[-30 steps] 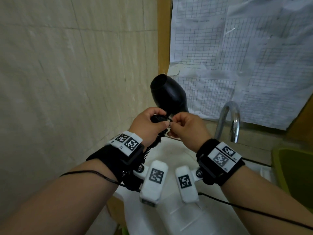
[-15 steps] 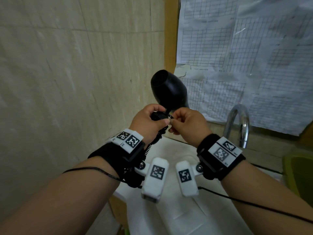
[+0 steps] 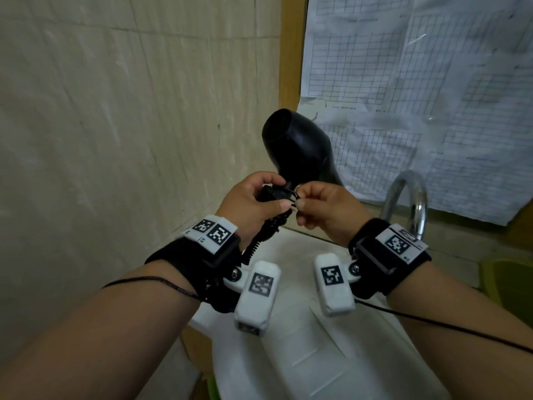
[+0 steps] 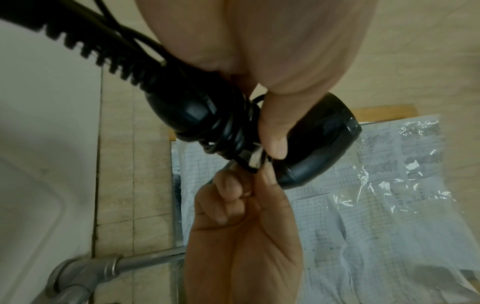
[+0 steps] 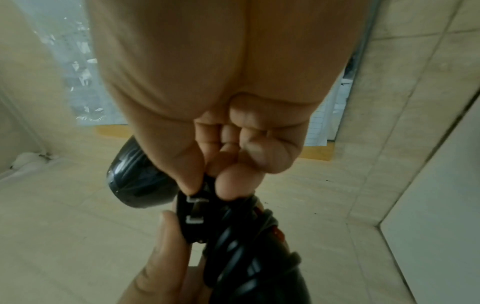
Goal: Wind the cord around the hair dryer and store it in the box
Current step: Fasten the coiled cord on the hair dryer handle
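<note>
A black hair dryer (image 3: 297,148) stands upright in the air above a white sink, its nozzle pointing up and left. My left hand (image 3: 253,203) grips its handle (image 4: 192,115), around which the black cord (image 4: 228,131) is wound in several turns. The ribbed strain relief (image 3: 253,246) hangs below that hand. My right hand (image 3: 320,209) pinches the plug (image 5: 194,214) against the coils, its two metal prongs facing the right wrist camera. The left thumb (image 5: 161,246) lies beside the plug. No box is in view.
A white sink (image 3: 302,327) lies under my hands, with a chrome tap (image 3: 409,203) behind on the right. Gridded paper sheets under plastic (image 3: 418,96) cover the wall ahead. A tiled wall (image 3: 115,125) is on the left, a green basin (image 3: 507,287) at far right.
Both hands and the dryer have kept almost the same pose; the right fingers have worked the plug a little closer against the coils at the handle.
</note>
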The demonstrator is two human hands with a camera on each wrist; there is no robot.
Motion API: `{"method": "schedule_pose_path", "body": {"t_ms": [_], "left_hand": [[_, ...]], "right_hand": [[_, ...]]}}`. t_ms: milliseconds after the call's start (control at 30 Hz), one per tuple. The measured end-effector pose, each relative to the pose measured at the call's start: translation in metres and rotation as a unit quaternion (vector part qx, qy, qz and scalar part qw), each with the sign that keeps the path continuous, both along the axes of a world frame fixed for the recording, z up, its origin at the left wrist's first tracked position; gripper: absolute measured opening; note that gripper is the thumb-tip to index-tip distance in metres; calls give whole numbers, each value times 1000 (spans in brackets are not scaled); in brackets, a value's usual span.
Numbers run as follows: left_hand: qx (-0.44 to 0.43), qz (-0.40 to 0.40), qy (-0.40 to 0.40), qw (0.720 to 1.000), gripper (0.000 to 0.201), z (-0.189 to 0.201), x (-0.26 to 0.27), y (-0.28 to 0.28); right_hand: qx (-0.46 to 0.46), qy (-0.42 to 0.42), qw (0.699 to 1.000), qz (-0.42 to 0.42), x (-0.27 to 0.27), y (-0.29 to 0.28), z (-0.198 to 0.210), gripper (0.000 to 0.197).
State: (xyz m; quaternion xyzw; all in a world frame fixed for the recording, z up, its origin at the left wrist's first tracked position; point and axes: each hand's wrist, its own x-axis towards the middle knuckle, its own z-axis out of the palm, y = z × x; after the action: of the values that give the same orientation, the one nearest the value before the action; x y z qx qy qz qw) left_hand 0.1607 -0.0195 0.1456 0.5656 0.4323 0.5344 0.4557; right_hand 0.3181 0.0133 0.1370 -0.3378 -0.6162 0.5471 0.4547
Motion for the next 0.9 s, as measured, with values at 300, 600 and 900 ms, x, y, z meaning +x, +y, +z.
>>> {"method": "schedule_pose_path", "body": {"t_ms": [300,600,900], "left_hand": [[-4,-26,-20,999,33,-4,0,1],[20,26,-9,999,33,-4,1,6],[32,38,8,999,32,-11,2,7]], "right_hand": [[24,-22,997,-63,-11,-3,-8,32],[95,-72,973,-196,-24,-16,-4,24],[143,-147,940,-274,-26,-22,-12,24]]}}
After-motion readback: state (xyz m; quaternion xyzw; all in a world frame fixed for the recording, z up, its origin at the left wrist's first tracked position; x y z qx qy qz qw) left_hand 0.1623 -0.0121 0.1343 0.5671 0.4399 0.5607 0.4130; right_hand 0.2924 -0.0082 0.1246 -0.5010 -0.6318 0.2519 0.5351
